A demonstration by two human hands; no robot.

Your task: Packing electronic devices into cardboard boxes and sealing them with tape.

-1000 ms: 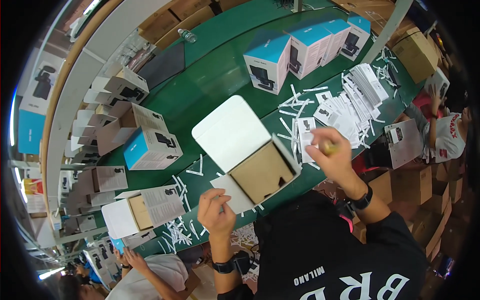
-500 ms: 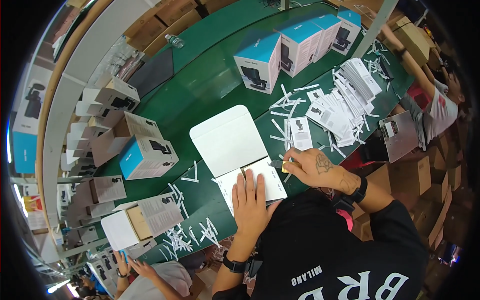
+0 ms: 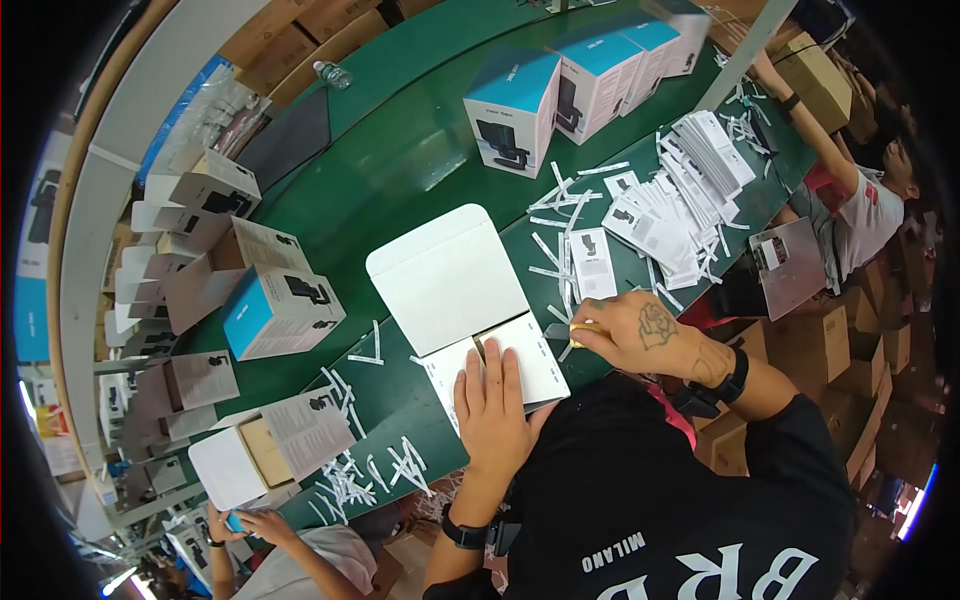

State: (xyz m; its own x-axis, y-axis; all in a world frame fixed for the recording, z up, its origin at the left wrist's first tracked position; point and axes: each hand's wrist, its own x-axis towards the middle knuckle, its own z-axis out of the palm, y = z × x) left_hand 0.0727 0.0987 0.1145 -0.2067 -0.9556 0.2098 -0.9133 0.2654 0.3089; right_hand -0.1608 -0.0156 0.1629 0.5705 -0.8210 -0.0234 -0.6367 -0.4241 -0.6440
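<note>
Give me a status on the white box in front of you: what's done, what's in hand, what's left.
Done: the two inner flaps are folded down over the white box, meeting at a narrow seam. In hand: the left hand presses flat on those flaps, and the right hand pinches a small yellowish piece at the box's right edge. Left: the big lid flap is open, not yet folded over.

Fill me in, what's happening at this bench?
A person is closing a white carton on a green table. The left hand lies flat on the carton's folded flaps, with the big lid flap standing open behind. The right hand is at the carton's right edge, pinching a small yellowish thing I cannot identify. Paper strips, a fan of leaflets and blue-topped boxes lie beyond. Other workers' hands are at the table's edges.
</note>
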